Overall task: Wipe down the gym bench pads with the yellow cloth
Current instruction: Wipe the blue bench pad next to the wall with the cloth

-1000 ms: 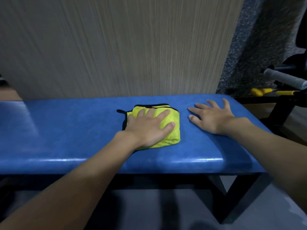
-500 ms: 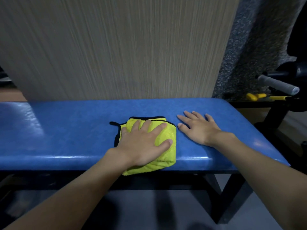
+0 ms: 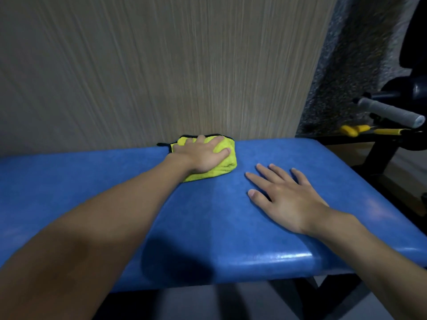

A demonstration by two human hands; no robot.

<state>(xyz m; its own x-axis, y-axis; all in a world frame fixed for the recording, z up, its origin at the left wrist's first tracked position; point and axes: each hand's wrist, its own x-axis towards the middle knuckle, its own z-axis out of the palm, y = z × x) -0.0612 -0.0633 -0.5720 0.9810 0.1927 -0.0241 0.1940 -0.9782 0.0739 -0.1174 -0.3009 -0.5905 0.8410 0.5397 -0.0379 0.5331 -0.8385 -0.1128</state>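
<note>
A blue padded gym bench pad (image 3: 115,192) runs across the view. The folded yellow cloth (image 3: 225,163), edged in black, lies at the pad's far edge against the wall. My left hand (image 3: 201,155) presses flat on top of the cloth, fingers spread over it. To the right, my right hand (image 3: 284,199) rests palm down on the bare pad with straight, spread fingers, holding nothing.
A wood-grain wall panel (image 3: 161,65) rises directly behind the bench. At the right stand a black metal frame (image 3: 379,155), a grey-gripped handle (image 3: 390,112) and a yellow tool (image 3: 355,130). The bench's dark legs (image 3: 335,294) show below the front edge.
My left hand has pushed the cloth from the pad's near edge across to its far edge by the wall. My right hand stays flat on the pad. The view has moved closer.
</note>
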